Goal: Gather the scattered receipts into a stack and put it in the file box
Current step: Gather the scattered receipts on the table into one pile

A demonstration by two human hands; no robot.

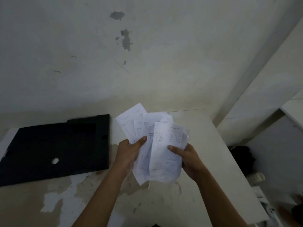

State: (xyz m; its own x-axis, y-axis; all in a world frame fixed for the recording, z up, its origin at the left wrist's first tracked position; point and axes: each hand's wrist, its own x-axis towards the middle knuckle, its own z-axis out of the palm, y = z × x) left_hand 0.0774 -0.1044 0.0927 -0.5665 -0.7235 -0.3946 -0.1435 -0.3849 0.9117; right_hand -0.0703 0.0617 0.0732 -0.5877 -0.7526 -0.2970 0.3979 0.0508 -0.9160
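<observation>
Stained, flaking wall [147, 46] rises behind a pale bench [208, 138] whose top is peeling toward its near edge. Over the middle of the bench, a fanned, uneven bunch of receipts [164, 159] is held off the surface. The left grip [129, 151] is clamped on the bunch's left side, the right grip [188, 159] on its right side, each with a thumb across the paper. The black file box [57, 148] lies flat along the bench's left edge, apart from the receipts.

I see bare table [205, 136] open at centre right and along the lower middle of the frame. The flat black file box [57, 149] fills the centre left, raised receipts [164, 164] crowd the centre, and the wall [147, 63] closes the top.
</observation>
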